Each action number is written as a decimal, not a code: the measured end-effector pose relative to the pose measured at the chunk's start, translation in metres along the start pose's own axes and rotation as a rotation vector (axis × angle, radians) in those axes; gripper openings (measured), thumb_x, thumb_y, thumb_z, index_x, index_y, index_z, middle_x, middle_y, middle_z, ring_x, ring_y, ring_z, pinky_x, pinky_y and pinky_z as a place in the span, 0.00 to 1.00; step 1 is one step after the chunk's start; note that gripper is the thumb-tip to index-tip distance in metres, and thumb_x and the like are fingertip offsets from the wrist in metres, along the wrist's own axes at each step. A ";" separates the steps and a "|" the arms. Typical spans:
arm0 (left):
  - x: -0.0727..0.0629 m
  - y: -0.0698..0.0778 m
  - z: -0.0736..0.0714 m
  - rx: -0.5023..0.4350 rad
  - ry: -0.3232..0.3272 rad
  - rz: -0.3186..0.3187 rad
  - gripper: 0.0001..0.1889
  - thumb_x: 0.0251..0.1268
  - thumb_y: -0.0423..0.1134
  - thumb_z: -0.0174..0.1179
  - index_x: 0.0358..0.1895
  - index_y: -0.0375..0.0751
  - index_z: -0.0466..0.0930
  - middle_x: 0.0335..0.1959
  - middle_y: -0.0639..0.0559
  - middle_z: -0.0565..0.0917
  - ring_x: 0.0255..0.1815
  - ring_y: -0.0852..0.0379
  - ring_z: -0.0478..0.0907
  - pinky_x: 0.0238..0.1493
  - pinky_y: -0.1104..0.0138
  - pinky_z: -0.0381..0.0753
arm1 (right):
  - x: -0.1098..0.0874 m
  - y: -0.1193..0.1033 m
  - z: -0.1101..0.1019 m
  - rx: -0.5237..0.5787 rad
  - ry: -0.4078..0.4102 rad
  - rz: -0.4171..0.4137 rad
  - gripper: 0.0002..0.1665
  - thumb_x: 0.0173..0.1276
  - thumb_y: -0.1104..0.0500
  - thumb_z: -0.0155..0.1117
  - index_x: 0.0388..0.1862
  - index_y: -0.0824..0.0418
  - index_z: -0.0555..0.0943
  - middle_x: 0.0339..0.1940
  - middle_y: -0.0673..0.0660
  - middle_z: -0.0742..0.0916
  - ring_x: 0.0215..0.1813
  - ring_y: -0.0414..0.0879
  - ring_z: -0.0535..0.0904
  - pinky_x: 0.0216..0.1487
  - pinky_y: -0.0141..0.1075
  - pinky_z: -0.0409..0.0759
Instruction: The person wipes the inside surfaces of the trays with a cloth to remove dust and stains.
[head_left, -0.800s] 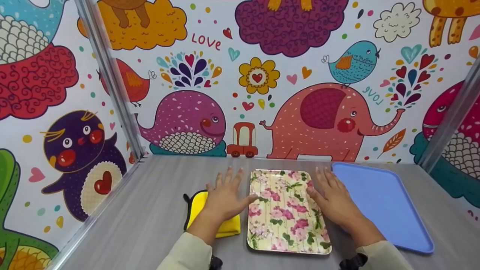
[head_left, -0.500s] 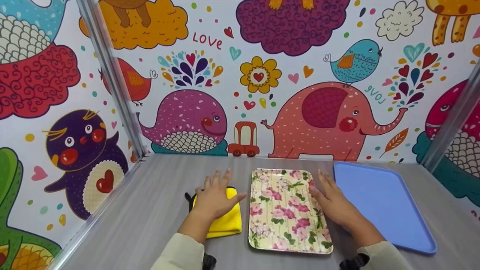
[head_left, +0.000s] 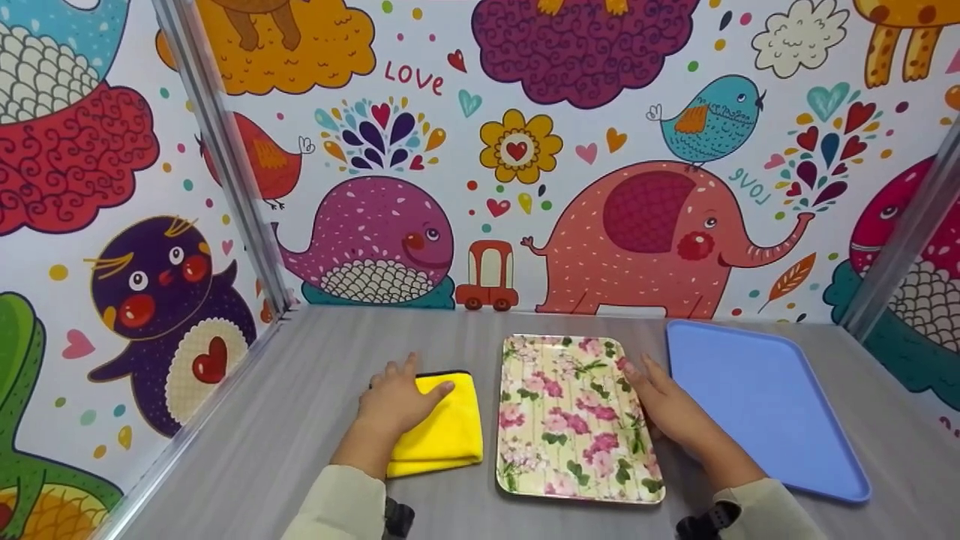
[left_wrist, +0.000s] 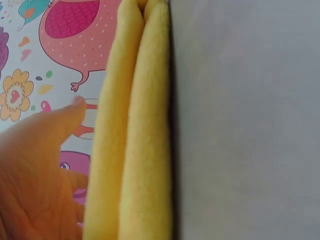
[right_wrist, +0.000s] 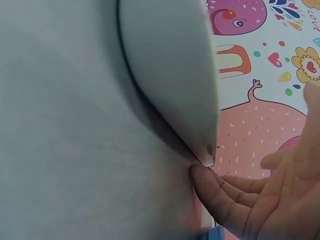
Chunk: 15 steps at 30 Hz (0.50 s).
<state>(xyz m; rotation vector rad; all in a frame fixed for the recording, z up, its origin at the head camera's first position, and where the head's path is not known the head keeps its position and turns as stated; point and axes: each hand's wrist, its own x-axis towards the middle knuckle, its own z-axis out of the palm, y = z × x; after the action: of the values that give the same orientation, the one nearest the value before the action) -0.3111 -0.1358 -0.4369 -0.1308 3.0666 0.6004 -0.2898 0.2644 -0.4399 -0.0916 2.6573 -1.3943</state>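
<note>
A folded yellow towel with dark edging lies on the table, left of a flower-patterned tray. At the towel's left side is my left hand, thumb spread over it and fingers relaxed, covering that edge. The left wrist view shows the towel's thick folded edge in front of the left hand. My right hand stands beside the patterned tray's right rim. From the right wrist, the fingertips of the right hand meet the tray's pale outer side low down near the table.
A larger blue tray lies to the right, partly behind the right forearm. Behind the grey table rises a cartoon-printed wall, with a metal corner post at left and another post at right.
My left hand has moved left, from the patterned tray's left edge across the towel to its far side. The right hand has shifted only slightly, staying by the tray's right rim.
</note>
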 end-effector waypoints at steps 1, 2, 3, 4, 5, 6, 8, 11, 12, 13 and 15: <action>0.000 -0.002 -0.001 -0.013 -0.009 -0.014 0.50 0.67 0.72 0.55 0.83 0.44 0.55 0.78 0.29 0.64 0.75 0.28 0.64 0.73 0.31 0.65 | 0.000 0.000 0.001 0.002 -0.001 0.010 0.52 0.82 0.30 0.37 0.87 0.58 0.35 0.86 0.72 0.45 0.79 0.74 0.61 0.59 0.58 0.84; 0.000 -0.004 -0.001 -0.028 -0.020 -0.032 0.50 0.68 0.71 0.56 0.83 0.43 0.55 0.78 0.29 0.65 0.74 0.28 0.65 0.74 0.32 0.65 | 0.000 0.001 0.001 0.006 0.000 0.022 0.52 0.82 0.29 0.38 0.87 0.59 0.36 0.86 0.73 0.46 0.76 0.73 0.66 0.50 0.54 0.88; 0.000 -0.006 -0.002 -0.041 -0.030 -0.048 0.50 0.68 0.71 0.56 0.83 0.42 0.55 0.77 0.28 0.65 0.74 0.29 0.65 0.74 0.33 0.64 | 0.001 0.001 0.002 0.007 0.002 0.031 0.53 0.82 0.29 0.38 0.87 0.60 0.36 0.86 0.74 0.47 0.73 0.72 0.71 0.42 0.50 0.89; 0.000 -0.008 -0.003 -0.049 -0.036 -0.059 0.50 0.68 0.69 0.57 0.83 0.41 0.55 0.77 0.28 0.66 0.73 0.30 0.65 0.74 0.33 0.65 | 0.001 0.002 0.002 0.026 0.001 0.040 0.54 0.81 0.29 0.39 0.87 0.61 0.37 0.85 0.75 0.49 0.69 0.70 0.75 0.37 0.48 0.89; 0.001 -0.009 -0.004 -0.055 -0.041 -0.067 0.49 0.69 0.68 0.58 0.82 0.39 0.56 0.76 0.28 0.67 0.72 0.30 0.66 0.74 0.34 0.65 | 0.001 0.002 0.003 0.038 0.001 0.046 0.55 0.81 0.29 0.40 0.87 0.63 0.37 0.84 0.77 0.51 0.65 0.67 0.79 0.36 0.47 0.89; 0.001 -0.011 -0.005 -0.060 -0.045 -0.076 0.49 0.69 0.67 0.59 0.81 0.37 0.57 0.75 0.28 0.68 0.71 0.30 0.66 0.75 0.35 0.66 | 0.002 0.003 0.004 0.041 0.005 0.052 0.55 0.81 0.30 0.41 0.86 0.65 0.39 0.83 0.78 0.54 0.62 0.64 0.82 0.35 0.46 0.89; 0.000 -0.012 -0.008 -0.072 -0.046 -0.092 0.47 0.69 0.64 0.61 0.79 0.33 0.60 0.72 0.28 0.70 0.68 0.32 0.68 0.74 0.37 0.68 | 0.003 0.004 0.005 0.053 0.009 0.051 0.53 0.82 0.33 0.43 0.85 0.68 0.42 0.79 0.79 0.63 0.54 0.58 0.86 0.34 0.47 0.89; 0.000 -0.014 -0.010 -0.076 -0.038 -0.108 0.44 0.69 0.60 0.64 0.73 0.27 0.66 0.65 0.29 0.75 0.61 0.34 0.71 0.70 0.41 0.73 | 0.003 0.006 0.006 0.048 0.018 0.052 0.50 0.83 0.37 0.49 0.83 0.73 0.49 0.70 0.78 0.75 0.43 0.51 0.88 0.31 0.47 0.89; 0.000 -0.014 -0.011 -0.078 -0.036 -0.114 0.42 0.69 0.59 0.65 0.71 0.26 0.69 0.62 0.30 0.76 0.59 0.35 0.72 0.68 0.42 0.74 | 0.004 0.007 0.006 0.037 0.023 0.053 0.47 0.83 0.39 0.50 0.81 0.73 0.55 0.65 0.76 0.80 0.42 0.49 0.88 0.31 0.46 0.89; 0.000 -0.015 -0.011 -0.083 -0.036 -0.119 0.40 0.68 0.58 0.66 0.69 0.25 0.71 0.59 0.31 0.77 0.56 0.36 0.72 0.66 0.43 0.75 | 0.004 0.008 0.006 0.031 0.023 0.048 0.43 0.83 0.41 0.51 0.78 0.73 0.60 0.60 0.73 0.83 0.39 0.48 0.88 0.30 0.46 0.88; 0.000 -0.016 -0.012 -0.094 -0.037 -0.127 0.38 0.68 0.56 0.67 0.65 0.24 0.74 0.56 0.32 0.79 0.53 0.38 0.73 0.64 0.45 0.77 | 0.004 0.009 0.007 0.017 0.031 0.044 0.35 0.83 0.44 0.54 0.70 0.72 0.71 0.52 0.68 0.87 0.36 0.47 0.87 0.29 0.45 0.87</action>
<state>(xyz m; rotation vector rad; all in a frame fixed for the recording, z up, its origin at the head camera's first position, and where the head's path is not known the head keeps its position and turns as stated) -0.3095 -0.1550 -0.4321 -0.3096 2.9665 0.7298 -0.2927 0.2632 -0.4522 -0.0097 2.6553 -1.4161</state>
